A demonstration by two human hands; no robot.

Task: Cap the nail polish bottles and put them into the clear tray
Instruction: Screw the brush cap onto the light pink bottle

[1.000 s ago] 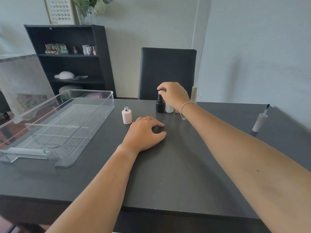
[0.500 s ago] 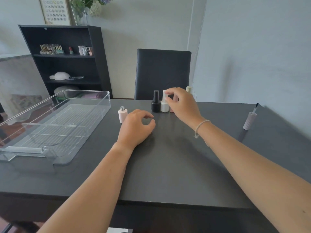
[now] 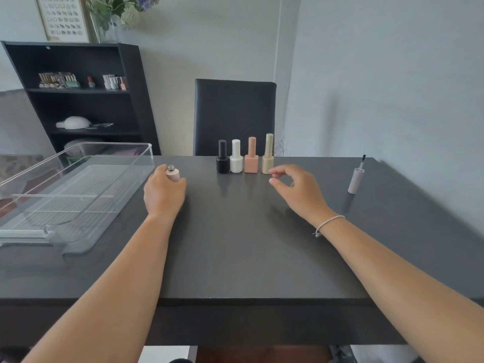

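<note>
The step in hand looks like capping the last open bottle. Four capped bottles, black [image 3: 222,158], white [image 3: 236,158], pink [image 3: 251,156] and cream [image 3: 268,155], stand upright in a tight row at the far middle of the desk [image 3: 235,258], none yet in the clear tray [image 3: 78,195], which sits empty at the left of the frame.

The left hand [image 3: 163,193] is wrapped around a small pale pink bottle [image 3: 173,175] just right of the tray's far corner; its threaded neck is bare and it seems slightly tilted. Whether it is lifted or touching the desk cannot be told.

The right hand [image 3: 296,192] holds nothing. It hovers just right of the cream bottle, close to it but seemingly apart, with thumb and forefinger curved toward each other in a loose, half-open pinch.

The matching cap [image 3: 355,180], pale lilac with its brush pointing up, stands well apart at the right side of the frame. The next move probably calls for the right hand to travel further right, pick that cap up by its body, turn it brush-down, bring it to the open neck and twist it on.
</note>
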